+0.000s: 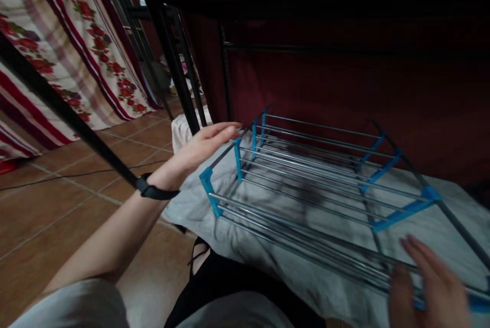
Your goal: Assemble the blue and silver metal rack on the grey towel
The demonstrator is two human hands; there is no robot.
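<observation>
A rack of thin metal tubes with blue plastic connectors (302, 165) lies on a pale cloth (314, 195). Stretched out at the rack's left end, the fingers of my left hand (210, 145) reach a blue connector and dark side bar; whether they touch is not clear. A black band circles that wrist. My right hand (432, 284), somewhat blurred, is at the near right part of the rack, by the front tubes. Its thumb and fingers are apart, with no grip visible. Part of the near right corner is hidden behind this hand.
Black metal frame posts (176, 68) stand left of the rack, and a dark surface hangs overhead. Behind is a dark red cloth (306, 78). A flowered curtain (72, 47) hangs at far left, above a tiled floor (46, 210) crossed by a thin black cable (95, 172).
</observation>
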